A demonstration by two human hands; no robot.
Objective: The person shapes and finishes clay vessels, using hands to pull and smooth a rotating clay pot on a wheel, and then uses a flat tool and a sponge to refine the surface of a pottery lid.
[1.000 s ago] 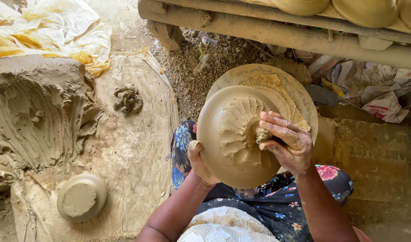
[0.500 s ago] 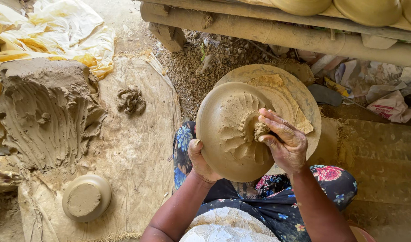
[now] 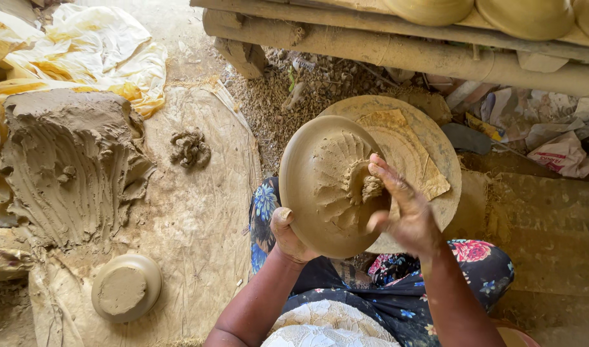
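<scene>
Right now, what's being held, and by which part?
A round clay lid: the left hand props its lower rim from beneath, while the right hand has its fingers on the small knob at its centre.

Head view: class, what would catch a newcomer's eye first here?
At centre, the left hand props up a round clay lid while the right hand pinches its knob, over a flat wheel disc. At far left sits a big finger-scraped clay mound, with a small clay bowl below it.
</scene>
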